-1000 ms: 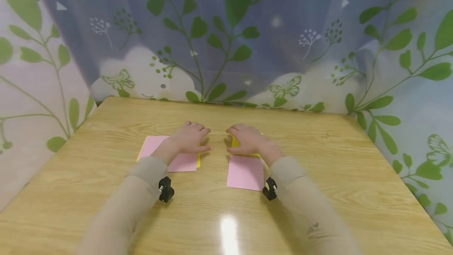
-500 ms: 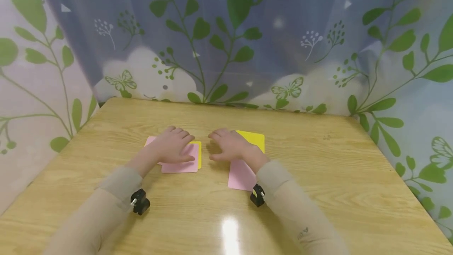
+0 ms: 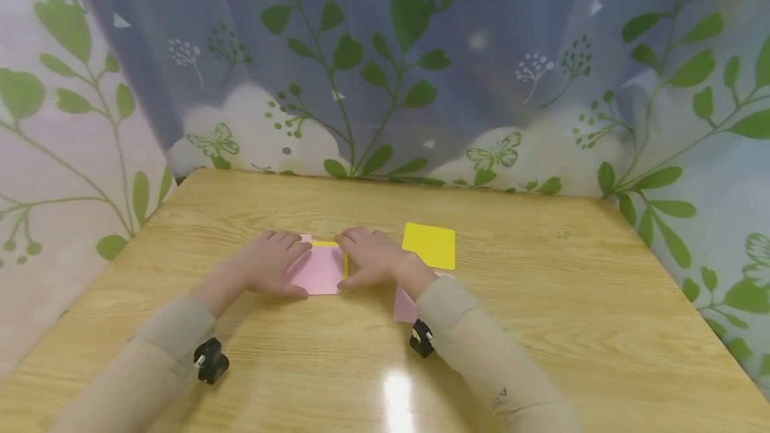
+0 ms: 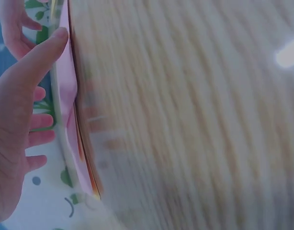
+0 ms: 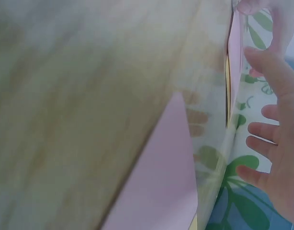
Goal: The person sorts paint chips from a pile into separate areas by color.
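Observation:
A small pile of pink cards, with yellow ones showing at its edges, lies on the table between the hands. The left hand is at its left side, thumb toward the near edge and partly over the pile in the head view. At its right side is the right hand, fingertips close to the yellow edge; whether they touch cannot be told. The left wrist view shows the left thumb beside the pink cards' edge. In the right wrist view the right hand's fingers are spread.
Right of the hands lies a yellow square card. Nearer the person is a pink card, partly hidden by the right wrist. All rest on a wooden table, with a leaf-patterned curtain behind it.
Both hands have moved left and slightly nearer the person. The right hand has left the yellow and pink cards on the right and come beside the left pile.

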A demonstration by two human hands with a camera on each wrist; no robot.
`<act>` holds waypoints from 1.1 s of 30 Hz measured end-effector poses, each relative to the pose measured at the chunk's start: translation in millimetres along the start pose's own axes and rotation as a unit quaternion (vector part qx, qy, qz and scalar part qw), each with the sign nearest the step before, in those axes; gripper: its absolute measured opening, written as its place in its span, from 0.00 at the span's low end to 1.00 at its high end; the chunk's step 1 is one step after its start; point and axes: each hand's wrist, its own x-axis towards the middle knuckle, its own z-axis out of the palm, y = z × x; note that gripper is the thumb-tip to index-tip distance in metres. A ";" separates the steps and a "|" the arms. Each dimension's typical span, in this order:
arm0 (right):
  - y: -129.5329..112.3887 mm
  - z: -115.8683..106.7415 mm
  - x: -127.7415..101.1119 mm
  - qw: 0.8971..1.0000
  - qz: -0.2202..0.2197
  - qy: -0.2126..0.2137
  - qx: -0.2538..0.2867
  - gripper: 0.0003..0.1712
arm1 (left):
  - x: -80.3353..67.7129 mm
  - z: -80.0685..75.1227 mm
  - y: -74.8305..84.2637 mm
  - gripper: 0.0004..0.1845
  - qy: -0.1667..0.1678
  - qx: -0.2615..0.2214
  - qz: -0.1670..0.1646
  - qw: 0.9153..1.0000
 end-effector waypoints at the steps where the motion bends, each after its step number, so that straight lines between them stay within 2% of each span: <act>1: -2.3 0.3 1.2 1.000 -0.001 -0.003 -0.001 0.52 | -1.8 1.7 -0.8 0.47 0.001 -0.001 0.000 1.000; 9: -14.3 2.0 7.5 0.999 0.004 -0.045 0.005 0.54 | -9.8 4.7 -3.4 0.47 0.008 -0.032 0.004 0.999; 16: -16.8 5.1 12.2 0.998 0.020 -0.066 0.001 0.53 | -9.5 7.9 -3.9 0.45 0.013 -0.027 0.011 1.000; 27: -16.6 8.4 17.2 0.998 0.015 -0.056 -0.014 0.48 | -7.0 10.4 -6.0 0.42 0.027 -0.035 0.014 0.999; 33: -16.2 7.0 16.3 0.998 0.023 -0.061 -0.011 0.49 | -5.8 8.4 -5.2 0.41 0.037 -0.032 0.022 0.999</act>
